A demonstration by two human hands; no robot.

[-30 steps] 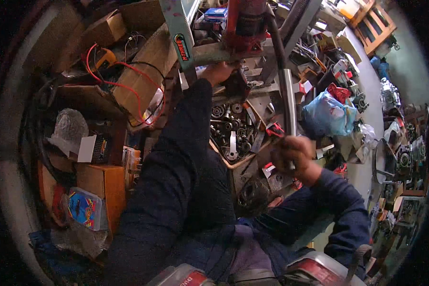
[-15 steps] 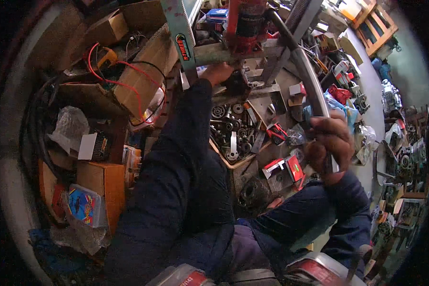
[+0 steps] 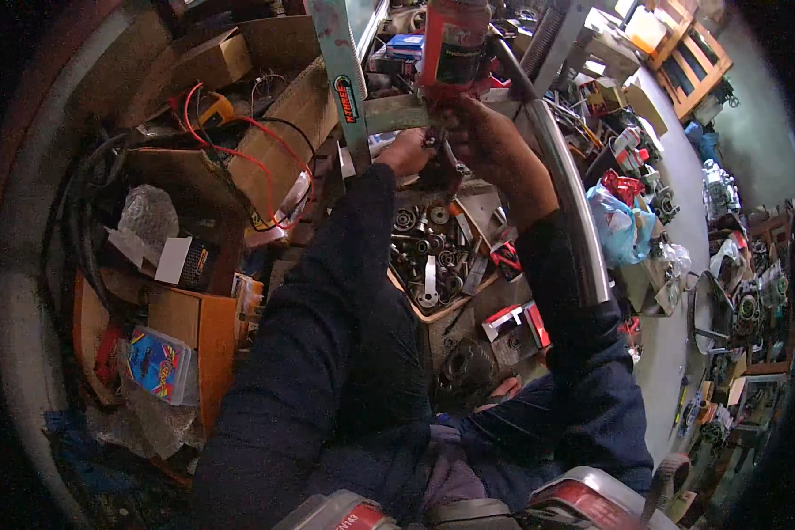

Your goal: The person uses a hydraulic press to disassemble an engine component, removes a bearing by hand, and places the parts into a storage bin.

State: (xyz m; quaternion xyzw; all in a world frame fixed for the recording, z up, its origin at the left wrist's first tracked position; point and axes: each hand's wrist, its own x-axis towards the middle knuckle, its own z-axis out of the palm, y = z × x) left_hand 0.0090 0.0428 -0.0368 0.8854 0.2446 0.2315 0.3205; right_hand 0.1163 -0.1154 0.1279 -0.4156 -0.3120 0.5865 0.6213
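Observation:
My left hand (image 3: 405,152) grips a dark metal part (image 3: 444,161) beneath the red jack (image 3: 450,49) of the steel press frame (image 3: 352,84). My right hand (image 3: 481,132) is raised just under the jack, its fingers curled at that part; what they hold is partly hidden. A long silver lever bar (image 3: 583,221) slants down beside my right forearm, out of my grasp. Below my hands lies a tray (image 3: 459,309) of bearings, gears and a pale metal link (image 3: 430,283), with a red and white box (image 3: 526,322) at its right.
On the left stand cardboard boxes (image 3: 278,97) with red cables (image 3: 221,146) and a clear plastic case (image 3: 159,362). To the right are a light blue bag (image 3: 618,225), piled parts and a wooden crate (image 3: 689,62) along a pale floor (image 3: 658,371).
My right hand has let go of the lever bar and moved up and left under the jack. The bar's lower end swung rightward. My left hand stays at the metal part.

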